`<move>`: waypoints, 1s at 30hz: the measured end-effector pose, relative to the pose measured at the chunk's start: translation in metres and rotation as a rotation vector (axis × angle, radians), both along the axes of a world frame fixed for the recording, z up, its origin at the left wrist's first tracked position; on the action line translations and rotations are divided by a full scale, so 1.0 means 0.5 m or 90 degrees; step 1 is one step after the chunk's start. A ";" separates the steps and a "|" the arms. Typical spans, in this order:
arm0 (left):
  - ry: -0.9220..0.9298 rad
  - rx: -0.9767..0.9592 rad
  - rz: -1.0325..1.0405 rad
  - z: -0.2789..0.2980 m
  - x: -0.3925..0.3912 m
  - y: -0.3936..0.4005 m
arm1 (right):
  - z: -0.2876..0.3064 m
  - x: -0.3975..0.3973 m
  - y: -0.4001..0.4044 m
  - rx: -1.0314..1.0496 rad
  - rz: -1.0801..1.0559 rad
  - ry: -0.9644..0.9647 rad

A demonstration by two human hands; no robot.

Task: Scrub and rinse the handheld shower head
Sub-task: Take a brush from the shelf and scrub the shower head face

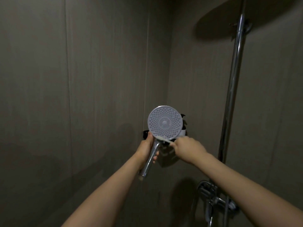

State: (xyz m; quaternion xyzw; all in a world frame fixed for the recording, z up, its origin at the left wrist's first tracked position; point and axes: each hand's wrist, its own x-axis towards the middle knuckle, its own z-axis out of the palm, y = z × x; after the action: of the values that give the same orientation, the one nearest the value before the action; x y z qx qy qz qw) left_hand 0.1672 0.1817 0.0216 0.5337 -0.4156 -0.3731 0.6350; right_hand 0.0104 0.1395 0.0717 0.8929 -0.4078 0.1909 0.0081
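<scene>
— Grey wall panels (pixel 98 71) close off a dim shower corner, with a chrome riser pipe (pixel 232 82) running up the right side. What's held up in the middle?

— That's the shower head (pixel 165 123), raised in front of the corner with its round, pale, dotted face turned toward the camera. Its chrome handle (pixel 150 158) slants down and to the left.

— Who's got hold of it?

— The left hand (pixel 148 148) has its fingers wrapped round the handle just below the round face, thumb up near the rim.

— And the other hand?

— The right hand (pixel 186 145) comes in from the right, fingers curled round the end of a small white brush (pixel 164 139). It looks like a toothbrush, though it is blurred. Its tip lies against the lower edge of the face, right where the handle joins.

— Anything else nearby?

— A dark holder (pixel 168 154) is fixed in the corner behind the hands, mostly hidden. Low on the right sits a chrome tap (pixel 214 199). A large round overhead shower (pixel 237 18) hangs dark at the top right.
</scene>
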 end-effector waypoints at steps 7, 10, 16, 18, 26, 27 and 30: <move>-0.027 0.019 0.000 0.017 0.000 -0.017 | 0.021 0.041 -0.004 0.014 -0.015 -0.010; -0.037 0.023 0.010 0.007 0.018 -0.015 | 0.009 0.020 -0.036 0.076 -0.048 -0.006; 0.001 0.028 0.002 -0.017 0.027 -0.017 | 0.005 0.000 -0.035 0.037 -0.053 -0.016; 0.041 0.035 -0.020 -0.005 0.027 -0.021 | 0.001 0.004 -0.021 -0.010 -0.017 0.009; 0.072 0.010 -0.041 0.004 0.041 -0.034 | -0.013 0.018 -0.014 -0.037 0.043 0.116; 0.077 0.009 -0.046 0.001 0.039 -0.037 | -0.007 0.019 -0.022 -0.047 0.035 0.082; 0.083 -0.014 -0.056 0.004 0.029 -0.042 | -0.018 0.032 -0.019 -0.009 0.074 0.125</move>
State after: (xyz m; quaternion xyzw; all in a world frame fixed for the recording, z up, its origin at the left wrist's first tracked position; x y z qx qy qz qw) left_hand 0.1818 0.1606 0.0238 0.4823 -0.4006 -0.4298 0.6498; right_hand 0.0266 0.1302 0.0626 0.9295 -0.3509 0.1052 0.0434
